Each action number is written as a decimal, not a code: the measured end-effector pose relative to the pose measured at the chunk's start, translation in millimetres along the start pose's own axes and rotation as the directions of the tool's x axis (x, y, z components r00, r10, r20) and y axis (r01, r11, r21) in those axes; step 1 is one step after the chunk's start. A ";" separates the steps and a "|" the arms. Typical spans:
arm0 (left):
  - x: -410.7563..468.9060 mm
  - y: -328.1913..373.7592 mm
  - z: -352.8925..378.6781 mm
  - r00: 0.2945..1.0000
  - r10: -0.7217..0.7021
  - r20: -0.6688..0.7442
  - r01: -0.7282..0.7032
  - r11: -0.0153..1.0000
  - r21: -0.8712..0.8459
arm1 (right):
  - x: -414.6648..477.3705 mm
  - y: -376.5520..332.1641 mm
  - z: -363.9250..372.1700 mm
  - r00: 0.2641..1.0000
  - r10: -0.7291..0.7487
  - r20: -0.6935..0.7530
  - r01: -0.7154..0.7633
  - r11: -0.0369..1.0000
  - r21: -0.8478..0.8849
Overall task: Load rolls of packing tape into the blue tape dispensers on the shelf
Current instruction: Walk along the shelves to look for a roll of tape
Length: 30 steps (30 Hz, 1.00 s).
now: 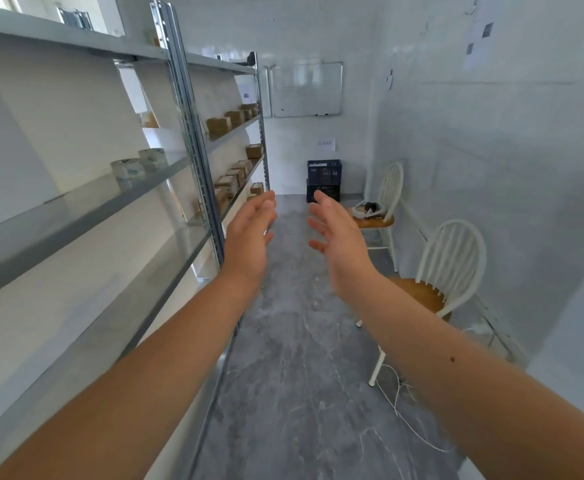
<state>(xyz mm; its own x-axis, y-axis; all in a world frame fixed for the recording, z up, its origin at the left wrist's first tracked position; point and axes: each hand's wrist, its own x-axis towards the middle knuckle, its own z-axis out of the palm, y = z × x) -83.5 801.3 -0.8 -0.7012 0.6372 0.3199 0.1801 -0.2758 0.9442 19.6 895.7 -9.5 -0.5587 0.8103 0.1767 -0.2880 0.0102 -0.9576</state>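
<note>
Both my arms stretch forward over the aisle. My left hand (249, 237) and my right hand (339, 244) face each other, fingers apart, and neither holds anything. Two rolls of clear packing tape (138, 165) stand on a grey shelf (76, 216) of the metal rack at the left, well left of my left hand. No blue tape dispenser is visible in this view.
Several brown cardboard boxes (230, 121) line the farther shelves. Two white chairs with wooden seats (439, 282) stand along the right wall; the far one carries a white headset (368, 209). Dark blue crates (323, 180) are stacked at the aisle's end. A white cord (398, 407) lies on the floor.
</note>
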 end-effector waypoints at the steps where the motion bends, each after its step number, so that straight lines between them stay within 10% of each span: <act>1: 13.1 -7.4 -2.1 1.000 -0.010 0.001 0.010 1.000 0.003 | 11.2 6.2 2.9 1.000 0.005 -0.004 -0.005 1.000 -0.003; 30: 384.3 -164.1 4.8 0.981 -0.100 0.166 0.099 0.995 0.018 | 366.3 109.4 52.1 0.989 0.091 -0.112 -0.090 0.996 0.014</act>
<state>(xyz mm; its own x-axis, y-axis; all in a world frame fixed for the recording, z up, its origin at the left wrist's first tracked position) -379.2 1094.8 -32.5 -0.5919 0.7719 0.2322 0.1227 -0.1984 0.9724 -257.1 1163.2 -37.7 -0.4918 0.8685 0.0616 -0.2468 -0.0712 -0.9664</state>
